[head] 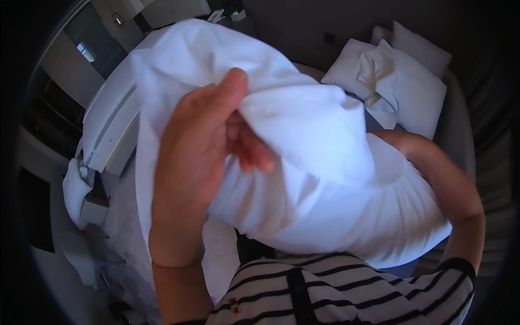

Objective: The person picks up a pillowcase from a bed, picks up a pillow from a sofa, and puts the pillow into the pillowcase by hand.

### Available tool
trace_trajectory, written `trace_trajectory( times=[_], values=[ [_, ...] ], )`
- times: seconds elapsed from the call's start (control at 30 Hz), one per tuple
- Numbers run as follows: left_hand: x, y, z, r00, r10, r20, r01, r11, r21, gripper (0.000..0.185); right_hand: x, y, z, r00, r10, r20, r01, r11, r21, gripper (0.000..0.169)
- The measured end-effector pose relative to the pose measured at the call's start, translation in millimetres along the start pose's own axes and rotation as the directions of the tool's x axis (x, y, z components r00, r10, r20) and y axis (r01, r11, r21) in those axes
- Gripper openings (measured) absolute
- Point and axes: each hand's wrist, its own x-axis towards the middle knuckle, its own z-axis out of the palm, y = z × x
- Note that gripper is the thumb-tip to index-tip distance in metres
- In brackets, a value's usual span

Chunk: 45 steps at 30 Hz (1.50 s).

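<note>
A large white pillowcase, bulging like a filled pillow at its lower part, lies across my front against the striped shirt. My left hand is raised over it, thumb up and fingers curled. Folds of the cloth run into the gap between thumb and fingers, where I hold the fabric. My right arm reaches around the right side of the bundle. Only the wrist end of my right hand shows; its fingers are hidden behind the cloth.
White pillows and crumpled white cloth lie at the upper right by a dark wall. A bed mattress with white bedding is at the left. Beyond it stand a chair and a small box-like stand draped with white cloth.
</note>
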Motion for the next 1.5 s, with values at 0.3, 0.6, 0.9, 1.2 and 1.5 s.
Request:
trace_trajectory(
  times=[0.3,0.6,0.9,1.2,1.5],
  values=[
    [-27,-327,-70,0.962,0.168,-0.215,0.127,0.424,0.897,0.060,152,183,68,0.901,-0.082,-0.425,-0.124,0.892,-0.434,0.027],
    [-60,-322,-96,0.866,-0.039,-0.499,0.393,0.672,0.628,0.008,84,40,173,0.626,-0.760,-0.175,0.419,0.517,-0.746,0.024],
    [-36,-269,26,0.893,-0.306,0.330,0.218,0.936,0.278,0.011,99,71,215,0.927,-0.326,-0.187,0.350,0.930,0.113,0.019],
    [-69,-229,13,0.697,-0.315,0.644,0.507,0.852,-0.131,0.007,40,28,200,0.941,-0.184,0.286,0.092,0.947,0.307,0.015],
    [-80,-274,-31,0.962,-0.056,-0.268,0.185,0.855,0.485,0.014,81,20,151,0.738,-0.517,0.434,0.468,0.855,0.224,0.021]
  ],
)
